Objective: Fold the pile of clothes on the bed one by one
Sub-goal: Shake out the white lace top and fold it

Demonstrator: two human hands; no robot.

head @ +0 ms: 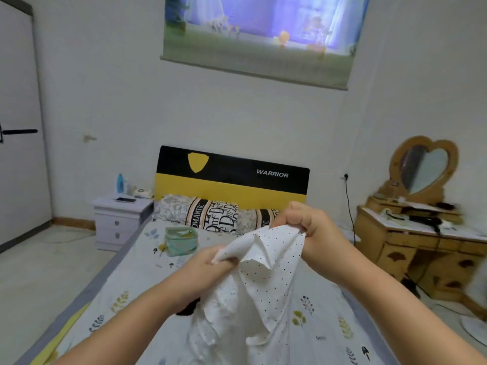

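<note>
While our left hand point(210, 262) and right hand point(303, 222) pinch the dotted garment point(266, 280) above the bed point(137, 262), folding has barely begun.

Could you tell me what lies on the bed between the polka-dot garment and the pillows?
In the head view, only a mint-green zipped pouch and bare floral sheet.

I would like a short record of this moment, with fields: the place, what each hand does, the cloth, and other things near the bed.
place: bedroom, bed with leaf-print sheet
left hand: grips the lower edge of the dotted garment
right hand: grips the upper edge of the dotted garment
dotted garment: white with small dark dots, held up, not yet folded
under it: white clothes on the bed
on bed: teal pouch, pillows
beside bed: white nightstand, wooden dresser with heart mirror
</note>
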